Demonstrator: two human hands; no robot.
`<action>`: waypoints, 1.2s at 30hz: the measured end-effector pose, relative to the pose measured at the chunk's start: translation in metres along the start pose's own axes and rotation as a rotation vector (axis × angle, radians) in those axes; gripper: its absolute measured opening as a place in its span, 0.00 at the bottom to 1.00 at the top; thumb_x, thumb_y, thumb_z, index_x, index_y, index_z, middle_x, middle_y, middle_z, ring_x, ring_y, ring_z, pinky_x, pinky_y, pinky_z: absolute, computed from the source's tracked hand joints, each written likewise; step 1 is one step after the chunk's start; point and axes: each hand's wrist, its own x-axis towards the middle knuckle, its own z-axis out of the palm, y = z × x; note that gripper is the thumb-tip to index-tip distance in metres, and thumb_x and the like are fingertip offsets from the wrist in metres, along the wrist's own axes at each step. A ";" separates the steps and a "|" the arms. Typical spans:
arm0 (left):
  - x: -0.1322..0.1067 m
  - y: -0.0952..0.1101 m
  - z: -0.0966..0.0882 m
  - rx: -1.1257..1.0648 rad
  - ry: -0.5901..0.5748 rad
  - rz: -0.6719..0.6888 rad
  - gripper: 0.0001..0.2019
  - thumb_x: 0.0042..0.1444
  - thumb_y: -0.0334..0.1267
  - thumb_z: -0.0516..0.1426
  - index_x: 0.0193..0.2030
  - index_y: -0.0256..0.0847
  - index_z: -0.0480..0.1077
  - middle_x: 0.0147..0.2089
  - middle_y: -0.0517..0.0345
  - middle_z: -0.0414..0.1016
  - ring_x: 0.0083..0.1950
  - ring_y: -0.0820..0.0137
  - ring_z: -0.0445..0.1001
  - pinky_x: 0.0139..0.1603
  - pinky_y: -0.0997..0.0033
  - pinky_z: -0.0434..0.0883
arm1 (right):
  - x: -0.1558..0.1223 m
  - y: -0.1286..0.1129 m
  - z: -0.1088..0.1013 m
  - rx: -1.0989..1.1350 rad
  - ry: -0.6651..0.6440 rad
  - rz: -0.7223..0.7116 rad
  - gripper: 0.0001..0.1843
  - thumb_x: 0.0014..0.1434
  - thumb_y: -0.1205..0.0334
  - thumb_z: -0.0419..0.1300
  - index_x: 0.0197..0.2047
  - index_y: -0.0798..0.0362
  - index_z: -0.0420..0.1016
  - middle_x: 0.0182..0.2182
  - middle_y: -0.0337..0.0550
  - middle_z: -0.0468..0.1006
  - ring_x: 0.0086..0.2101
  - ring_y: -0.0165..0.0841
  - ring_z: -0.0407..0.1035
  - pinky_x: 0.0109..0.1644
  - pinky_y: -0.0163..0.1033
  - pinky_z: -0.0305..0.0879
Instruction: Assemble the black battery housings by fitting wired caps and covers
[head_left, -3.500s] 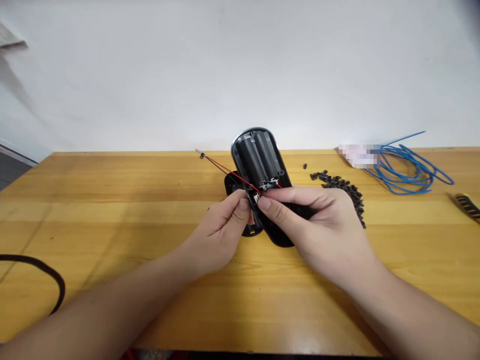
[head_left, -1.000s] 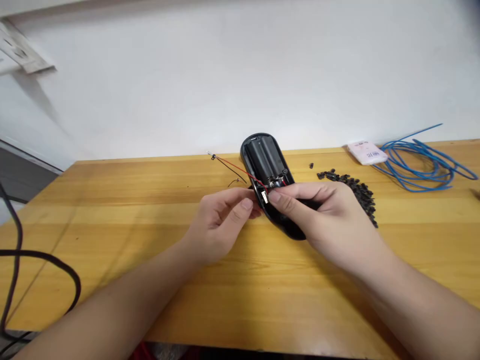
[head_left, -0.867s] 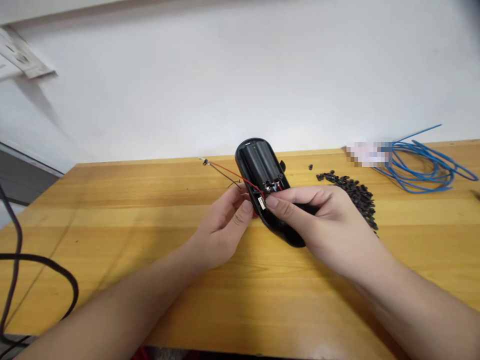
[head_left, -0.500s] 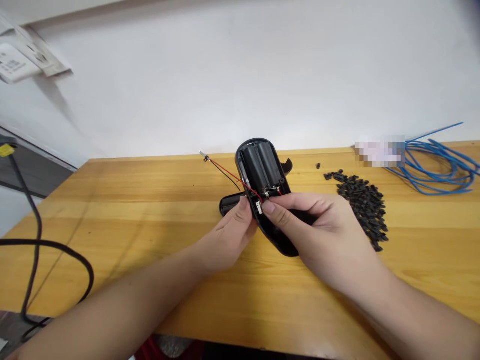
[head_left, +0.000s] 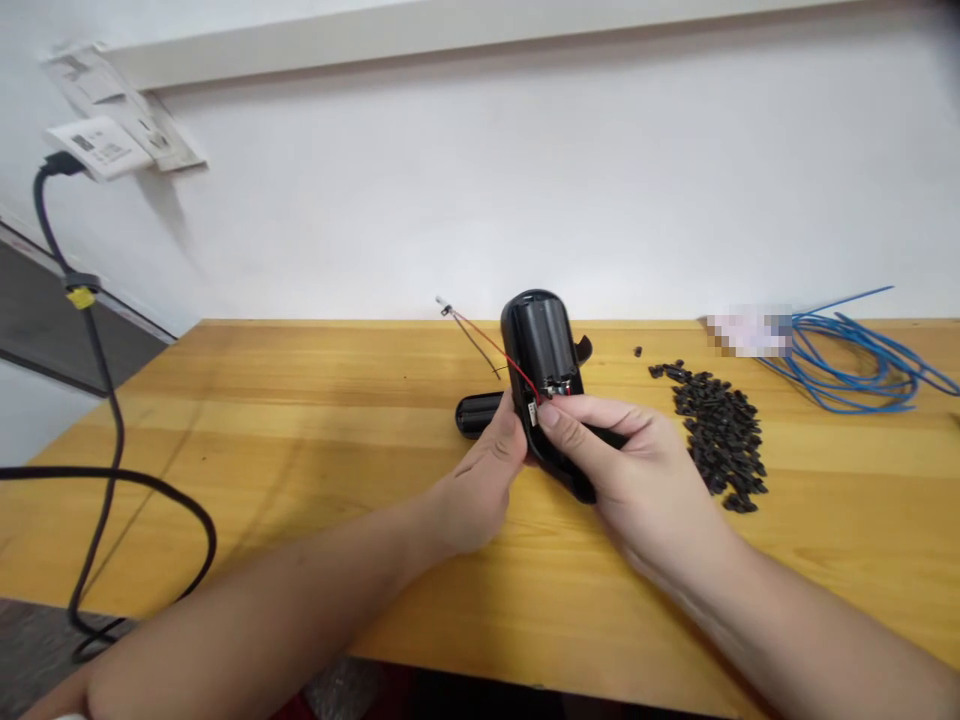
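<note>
A black plastic housing (head_left: 541, 325) is held tilted above the table, its open inside towards me, with rounded cylindrical shapes in the upper half. My left hand (head_left: 487, 470) grips its left edge, thumb in front. My right hand (head_left: 637, 460) is closed at the lower right of the housing, thumb and forefinger together over the inside beside a small white connector (head_left: 533, 412). Whether they pinch a small part there is hidden. A red wire (head_left: 491, 340) runs from the inside out to the upper left, ending in a small metal-tipped piece (head_left: 444, 305).
A second black part (head_left: 475, 414) lies behind my left hand. Many small black pieces (head_left: 724, 435) are heaped at the right, near a coil of blue cable (head_left: 855, 365). Black cable (head_left: 112, 450) hangs from a white adapter (head_left: 101, 147) across the table's left side.
The view has shifted, showing more wall and the adapter. The housing is turned a little more upright, and my hands keep nearly the same hold on it.
</note>
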 end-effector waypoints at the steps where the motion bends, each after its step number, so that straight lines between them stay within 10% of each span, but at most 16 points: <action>1: 0.000 0.001 -0.001 0.019 -0.002 0.012 0.31 0.71 0.60 0.50 0.75 0.50 0.60 0.76 0.55 0.63 0.81 0.59 0.52 0.83 0.59 0.50 | -0.001 0.001 0.001 -0.050 0.012 -0.045 0.11 0.46 0.60 0.80 0.33 0.51 0.88 0.31 0.42 0.85 0.31 0.31 0.78 0.40 0.34 0.76; 9: 0.010 0.004 0.006 -0.144 0.071 -0.117 0.32 0.69 0.63 0.51 0.72 0.50 0.63 0.63 0.51 0.75 0.59 0.60 0.75 0.55 0.61 0.75 | 0.008 0.003 0.001 -0.302 -0.014 -0.176 0.10 0.55 0.57 0.74 0.32 0.56 0.83 0.30 0.44 0.83 0.27 0.30 0.72 0.31 0.34 0.70; 22: 0.005 0.005 -0.002 0.007 0.014 -0.022 0.26 0.72 0.59 0.49 0.71 0.57 0.68 0.75 0.64 0.65 0.82 0.62 0.49 0.84 0.63 0.47 | -0.008 -0.006 0.002 -0.579 0.107 -0.555 0.05 0.62 0.66 0.68 0.34 0.50 0.86 0.36 0.40 0.85 0.34 0.30 0.78 0.40 0.33 0.76; 36: 0.004 0.022 -0.006 0.100 -0.043 -0.005 0.26 0.72 0.58 0.50 0.71 0.54 0.68 0.66 0.57 0.75 0.75 0.58 0.65 0.78 0.59 0.62 | -0.009 -0.011 -0.003 -0.542 0.023 -0.527 0.06 0.63 0.67 0.68 0.33 0.50 0.83 0.35 0.39 0.84 0.33 0.29 0.77 0.39 0.32 0.76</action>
